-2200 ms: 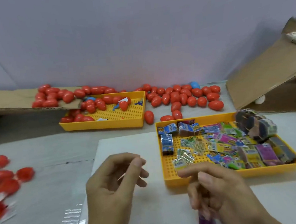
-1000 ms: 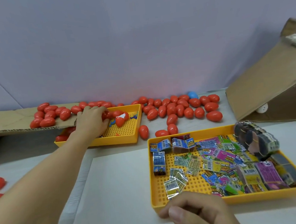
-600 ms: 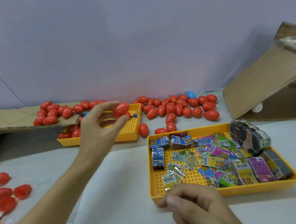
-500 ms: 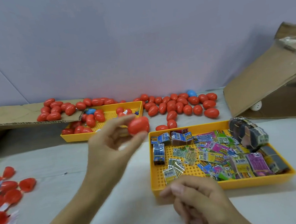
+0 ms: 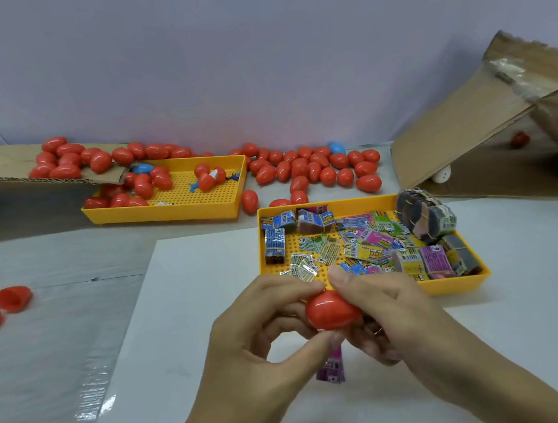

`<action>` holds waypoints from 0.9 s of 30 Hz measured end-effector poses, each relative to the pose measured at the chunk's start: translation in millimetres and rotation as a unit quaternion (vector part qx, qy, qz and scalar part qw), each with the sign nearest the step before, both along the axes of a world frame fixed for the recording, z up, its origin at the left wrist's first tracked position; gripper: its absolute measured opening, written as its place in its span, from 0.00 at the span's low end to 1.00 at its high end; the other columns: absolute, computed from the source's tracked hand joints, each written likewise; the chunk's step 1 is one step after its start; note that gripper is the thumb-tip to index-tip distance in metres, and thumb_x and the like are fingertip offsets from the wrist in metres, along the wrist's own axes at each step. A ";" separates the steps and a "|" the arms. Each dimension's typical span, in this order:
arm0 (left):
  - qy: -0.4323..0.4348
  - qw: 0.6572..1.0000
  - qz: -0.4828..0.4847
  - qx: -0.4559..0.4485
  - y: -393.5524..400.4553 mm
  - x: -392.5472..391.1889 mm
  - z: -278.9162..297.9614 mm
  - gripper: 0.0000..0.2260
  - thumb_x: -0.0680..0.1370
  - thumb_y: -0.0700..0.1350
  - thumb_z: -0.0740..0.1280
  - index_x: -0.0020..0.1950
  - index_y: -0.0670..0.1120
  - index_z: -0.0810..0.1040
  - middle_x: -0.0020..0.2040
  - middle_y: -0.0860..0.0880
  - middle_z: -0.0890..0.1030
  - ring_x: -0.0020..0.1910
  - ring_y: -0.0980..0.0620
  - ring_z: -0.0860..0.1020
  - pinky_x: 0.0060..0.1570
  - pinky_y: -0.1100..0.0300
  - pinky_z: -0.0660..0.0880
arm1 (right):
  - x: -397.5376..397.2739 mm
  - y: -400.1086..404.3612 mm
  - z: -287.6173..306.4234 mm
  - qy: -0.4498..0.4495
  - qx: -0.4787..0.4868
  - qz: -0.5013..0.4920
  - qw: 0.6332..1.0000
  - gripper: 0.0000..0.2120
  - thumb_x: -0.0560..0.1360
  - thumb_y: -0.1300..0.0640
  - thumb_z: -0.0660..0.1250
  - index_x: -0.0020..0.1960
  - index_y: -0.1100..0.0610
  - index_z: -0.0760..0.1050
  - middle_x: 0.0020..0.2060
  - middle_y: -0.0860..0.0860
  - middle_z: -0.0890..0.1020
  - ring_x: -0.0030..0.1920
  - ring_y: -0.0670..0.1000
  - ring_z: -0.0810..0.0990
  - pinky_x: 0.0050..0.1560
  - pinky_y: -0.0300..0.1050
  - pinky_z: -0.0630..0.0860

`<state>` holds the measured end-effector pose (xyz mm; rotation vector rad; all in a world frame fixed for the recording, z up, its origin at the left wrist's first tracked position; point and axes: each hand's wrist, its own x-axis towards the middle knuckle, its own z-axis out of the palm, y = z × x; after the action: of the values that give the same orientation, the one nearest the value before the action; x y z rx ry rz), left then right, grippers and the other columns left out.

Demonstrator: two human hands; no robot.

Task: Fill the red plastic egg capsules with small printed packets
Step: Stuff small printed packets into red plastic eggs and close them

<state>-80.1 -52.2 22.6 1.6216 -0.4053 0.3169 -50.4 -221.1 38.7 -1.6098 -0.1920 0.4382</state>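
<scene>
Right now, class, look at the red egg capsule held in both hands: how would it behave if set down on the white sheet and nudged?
The red egg capsule would probably roll: it is smooth, rounded and has no flat base. It looks light, since the fingertips of the left hand and right hand hold it easily. Its glossy plastic may be slippery.

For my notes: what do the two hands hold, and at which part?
Both hands grip one red egg capsule at opposite ends; a purple packet hangs below it.
</scene>
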 end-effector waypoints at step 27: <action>0.291 0.939 -0.022 -0.183 6.3 1.7 4.2 0.16 0.62 0.53 0.77 0.43 0.43 0.87 0.40 0.39 0.85 0.34 0.45 0.84 0.36 0.59 0.80 | -15.2 4.2 -4.7 -0.253 -0.081 -0.035 0.963 0.15 0.65 0.51 0.77 0.50 0.44 0.81 0.44 0.49 0.82 0.45 0.52 0.81 0.24 0.48 0.75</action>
<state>-78.5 -45.9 26.8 1.2613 0.0711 -0.1254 -65.6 -216.9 34.0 -1.8627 -0.4934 -0.0245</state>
